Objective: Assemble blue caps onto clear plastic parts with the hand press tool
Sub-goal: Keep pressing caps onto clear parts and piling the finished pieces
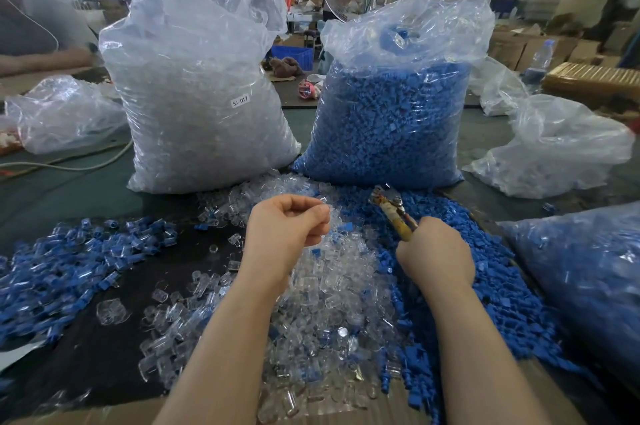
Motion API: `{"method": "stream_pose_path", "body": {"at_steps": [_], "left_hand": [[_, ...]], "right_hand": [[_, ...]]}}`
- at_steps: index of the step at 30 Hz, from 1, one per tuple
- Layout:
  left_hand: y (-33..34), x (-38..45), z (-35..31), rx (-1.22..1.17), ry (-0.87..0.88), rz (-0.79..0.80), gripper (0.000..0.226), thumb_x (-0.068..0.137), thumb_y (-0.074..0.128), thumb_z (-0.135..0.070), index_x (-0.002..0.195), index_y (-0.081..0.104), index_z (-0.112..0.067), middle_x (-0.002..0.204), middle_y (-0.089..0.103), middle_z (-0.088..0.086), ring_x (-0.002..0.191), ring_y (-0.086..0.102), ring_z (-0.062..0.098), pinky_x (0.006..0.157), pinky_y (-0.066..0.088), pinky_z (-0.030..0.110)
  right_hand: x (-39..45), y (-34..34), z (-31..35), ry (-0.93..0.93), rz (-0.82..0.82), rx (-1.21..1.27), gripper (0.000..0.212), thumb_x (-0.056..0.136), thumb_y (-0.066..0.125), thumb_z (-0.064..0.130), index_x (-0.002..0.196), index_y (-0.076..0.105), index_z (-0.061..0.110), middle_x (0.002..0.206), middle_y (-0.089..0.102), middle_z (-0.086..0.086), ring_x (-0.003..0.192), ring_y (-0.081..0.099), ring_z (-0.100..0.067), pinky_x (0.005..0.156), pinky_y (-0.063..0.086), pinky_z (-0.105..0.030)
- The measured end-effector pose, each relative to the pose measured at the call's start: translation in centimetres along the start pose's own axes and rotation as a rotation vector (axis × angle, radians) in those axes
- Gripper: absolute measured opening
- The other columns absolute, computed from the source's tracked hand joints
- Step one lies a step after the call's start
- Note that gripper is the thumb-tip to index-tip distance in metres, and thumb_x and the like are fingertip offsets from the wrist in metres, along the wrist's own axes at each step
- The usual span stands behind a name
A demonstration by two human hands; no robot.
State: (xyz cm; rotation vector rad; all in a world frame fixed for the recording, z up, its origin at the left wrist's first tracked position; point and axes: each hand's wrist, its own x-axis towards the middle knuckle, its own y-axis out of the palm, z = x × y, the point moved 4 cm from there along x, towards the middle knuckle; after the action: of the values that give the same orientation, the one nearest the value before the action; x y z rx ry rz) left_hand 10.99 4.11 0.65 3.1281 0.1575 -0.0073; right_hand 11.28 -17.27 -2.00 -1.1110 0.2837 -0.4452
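A heap of finished pieces [69,262] lies left; far more loose clear parts [325,289] and blue caps [485,272] remain. My left hand [287,227] pinches 1 clear part; my right hand [436,255] grips the press tool [393,208].

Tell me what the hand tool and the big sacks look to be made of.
Hand tool: metal jaws, likely steel, dull with rusty-yellow staining on the handles. Sacks: thin clear plastic film, glossy and crinkled, with the contents showing through.

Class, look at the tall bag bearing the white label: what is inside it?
The labelled bag is packed with clear plastic parts, visible through its film. Its upper part is crumpled film only. Parts deep in the middle are hidden behind the outer ones.
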Motion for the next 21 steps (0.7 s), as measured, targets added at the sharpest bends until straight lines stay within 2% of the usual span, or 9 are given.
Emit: {"method": "stream_pose_path", "body": {"at_steps": [11,17,21], "left_hand": [[0.1,-0.03,0.07,0.007,-0.013,0.016,0.006,0.085,0.074,-0.007,0.09,0.07,-0.006,0.076,0.076,0.006,0.069,0.072,0.013,0.064,0.058,0.021],[-0.01,-0.04,0.04,0.021,-0.011,0.018,0.007,0.085,0.073,-0.008,0.091,0.07,-0.006,0.076,0.076,0.005,0.07,0.073,0.014,0.064,0.058,0.021],[-0.08,-0.02,0.05,0.023,0.001,-0.003,0.006,0.084,0.074,-0.008,0.089,0.071,-0.008,0.077,0.075,0.006,0.072,0.072,0.016,0.065,0.058,0.022]], "right_hand": [[-0.18,0.5,0.25,-0.051,0.129,-0.04,0.018,0.087,0.064,0.024,0.076,0.052,0.015,0.069,0.056,-0.004,0.057,0.051,-0.022,0.048,0.034,-0.025],[-0.42,0.45,0.55,-0.053,0.114,-0.028,0.011,0.086,0.06,0.02,0.078,0.053,0.016,0.074,0.057,-0.004,0.062,0.054,-0.022,0.048,0.036,-0.026],[-0.17,0.0,0.76,-0.098,0.04,0.104,0.005,0.082,0.06,0.023,0.082,0.056,0.02,0.075,0.059,-0.004,0.063,0.055,-0.022,0.05,0.036,-0.026]]}}
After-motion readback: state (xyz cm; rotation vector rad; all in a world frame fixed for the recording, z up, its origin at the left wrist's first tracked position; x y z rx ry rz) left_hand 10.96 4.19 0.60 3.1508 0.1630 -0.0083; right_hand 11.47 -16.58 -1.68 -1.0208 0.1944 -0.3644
